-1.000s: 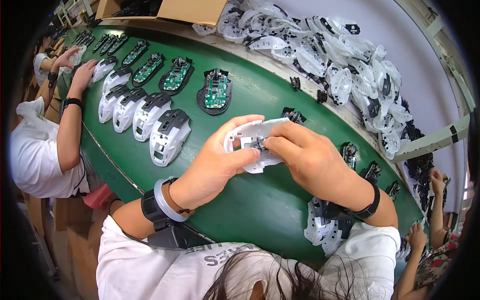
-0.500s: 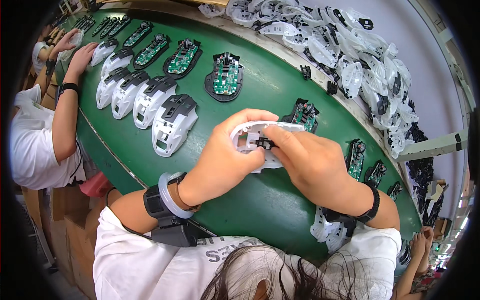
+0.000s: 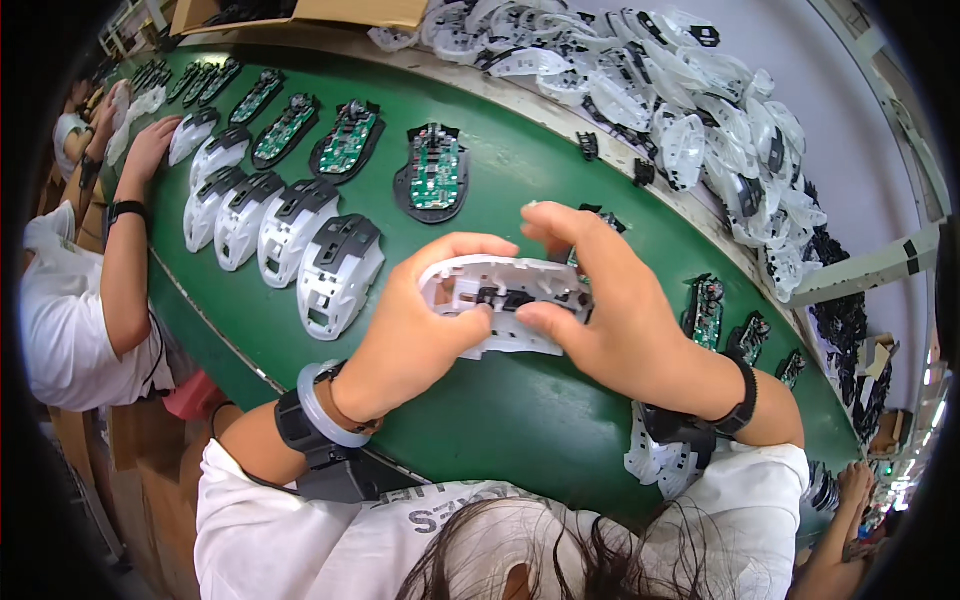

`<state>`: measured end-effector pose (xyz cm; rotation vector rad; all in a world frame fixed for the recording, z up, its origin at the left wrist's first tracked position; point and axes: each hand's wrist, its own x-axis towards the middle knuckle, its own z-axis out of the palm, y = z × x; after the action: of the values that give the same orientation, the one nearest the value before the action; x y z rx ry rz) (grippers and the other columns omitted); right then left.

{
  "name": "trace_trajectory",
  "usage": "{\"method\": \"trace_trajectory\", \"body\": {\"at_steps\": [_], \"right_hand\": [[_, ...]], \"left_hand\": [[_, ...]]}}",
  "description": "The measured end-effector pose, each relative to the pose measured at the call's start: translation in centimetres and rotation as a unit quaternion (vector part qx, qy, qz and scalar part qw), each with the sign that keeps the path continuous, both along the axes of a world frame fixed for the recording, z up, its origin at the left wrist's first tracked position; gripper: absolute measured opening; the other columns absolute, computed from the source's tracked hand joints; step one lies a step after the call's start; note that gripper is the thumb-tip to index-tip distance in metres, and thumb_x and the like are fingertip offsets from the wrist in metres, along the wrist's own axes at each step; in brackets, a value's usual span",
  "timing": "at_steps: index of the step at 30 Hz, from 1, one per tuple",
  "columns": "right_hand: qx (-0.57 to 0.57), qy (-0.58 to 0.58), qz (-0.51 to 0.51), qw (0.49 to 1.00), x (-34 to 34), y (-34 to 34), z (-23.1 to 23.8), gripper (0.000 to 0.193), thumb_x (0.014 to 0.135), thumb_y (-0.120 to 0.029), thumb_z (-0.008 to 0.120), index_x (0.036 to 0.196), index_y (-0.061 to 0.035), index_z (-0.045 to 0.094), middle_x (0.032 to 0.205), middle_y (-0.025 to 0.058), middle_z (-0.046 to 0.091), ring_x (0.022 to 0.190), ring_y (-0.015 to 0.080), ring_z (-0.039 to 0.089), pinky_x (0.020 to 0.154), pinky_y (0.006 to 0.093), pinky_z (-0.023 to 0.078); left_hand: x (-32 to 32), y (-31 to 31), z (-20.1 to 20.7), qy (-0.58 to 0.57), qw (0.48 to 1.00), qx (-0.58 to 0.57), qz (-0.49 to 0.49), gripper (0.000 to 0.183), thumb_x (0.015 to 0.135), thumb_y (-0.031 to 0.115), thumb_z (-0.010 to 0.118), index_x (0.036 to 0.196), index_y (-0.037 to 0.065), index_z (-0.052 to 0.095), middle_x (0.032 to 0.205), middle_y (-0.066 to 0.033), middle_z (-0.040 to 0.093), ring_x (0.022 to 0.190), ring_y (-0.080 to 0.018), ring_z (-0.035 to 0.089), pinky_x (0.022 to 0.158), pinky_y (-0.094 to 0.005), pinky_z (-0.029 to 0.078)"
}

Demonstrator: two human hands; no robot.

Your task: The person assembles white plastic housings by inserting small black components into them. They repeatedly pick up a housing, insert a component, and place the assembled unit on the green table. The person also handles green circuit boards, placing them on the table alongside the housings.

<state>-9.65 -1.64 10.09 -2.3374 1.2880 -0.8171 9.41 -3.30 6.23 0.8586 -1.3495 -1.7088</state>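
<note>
A white computer mouse top shell (image 3: pixel 515 341) is held inside up above the green table, with small black parts (image 3: pixel 508 298) seated along its middle. My left hand (image 3: pixel 420 310) grips its left end, the thumb pressing inside by the black parts and the fingers behind the far wall. Around the right end is my right hand (image 3: pixel 625 305), its thumb tip on the shell near the black parts. The right index finger is lifted off above the far wall; its other fingers are hidden. Beyond the right hand, a mouse base with a circuit board (image 3: pixel 606 219) shows only in part.
White mouse shells with black tops (image 3: pixel 340 275) stand in rows at left. Mouse bases with green circuit boards (image 3: pixel 435 178) line the far side of the green table (image 3: pixel 500 420). White shells (image 3: pixel 684 150) are heaped far right. A co-worker's arm (image 3: pixel 128 230) reaches in at left.
The right fingers have come off the black part and spread, the thumb now lying at the shell's near side. Shell and hands sit slightly further left; more black parts show inside.
</note>
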Motion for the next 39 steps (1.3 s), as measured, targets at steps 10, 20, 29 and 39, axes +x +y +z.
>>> {"method": "trace_trajectory", "body": {"at_steps": [10, 20, 29, 39], "right_hand": [[-0.402, 0.310, 0.128, 0.852, 0.6, 1.4, -2.2, 0.035, 0.087, -0.026, 0.051, 0.121, -0.0174, 0.051, 0.111, 0.0085, 0.056, 0.113, 0.0151, 0.050, 0.105, 0.0610, 0.027], [-0.273, 0.245, -0.075, 0.927, -5.6, -6.0, 0.8, 0.010, 0.079, 0.000, 0.056, 0.089, -0.0004, 0.054, 0.073, 0.0152, 0.052, 0.076, 0.0339, 0.053, 0.068, 0.0438, 0.046], [-0.205, 0.396, -0.266, 0.855, -10.7, -18.8, -6.0, 0.006, 0.073, -0.003, 0.060, 0.073, -0.0031, 0.065, 0.072, 0.0169, 0.066, 0.071, 0.0333, 0.068, 0.061, 0.0403, 0.054], [-0.144, 0.435, -0.256, 0.851, -10.2, -18.1, -5.3, 0.014, 0.076, -0.001, 0.057, 0.087, -0.0023, 0.066, 0.080, 0.0160, 0.067, 0.077, 0.0322, 0.067, 0.064, 0.0392, 0.054]], "left_hand": [[0.6, -0.2, -0.8, 0.015, 0.997, -0.041, -0.056, 0.026, 0.080, -0.001, 0.065, 0.105, 0.002, 0.061, 0.099, -0.0032, 0.063, 0.089, -0.0073, 0.059, 0.077, -0.0222, 0.048], [-0.4, 5.0, 0.3, -0.275, 0.822, -0.487, -0.111, 0.044, 0.072, 0.008, 0.067, 0.116, 0.010, 0.058, 0.122, -0.0158, 0.052, 0.112, -0.0378, 0.050, 0.092, -0.0457, 0.045], [4.6, 1.5, 0.6, -0.466, 0.754, -0.460, 0.057, 0.070, 0.065, 0.012, 0.076, 0.129, 0.012, 0.048, 0.143, -0.0179, 0.034, 0.132, -0.0424, 0.030, 0.104, -0.0520, 0.029], [9.3, 0.5, -3.2, -0.406, 0.802, -0.426, 0.106, 0.041, 0.071, -0.001, 0.068, 0.111, 0.006, 0.060, 0.135, -0.0159, 0.047, 0.127, -0.0372, 0.041, 0.105, -0.0453, 0.033]]}}
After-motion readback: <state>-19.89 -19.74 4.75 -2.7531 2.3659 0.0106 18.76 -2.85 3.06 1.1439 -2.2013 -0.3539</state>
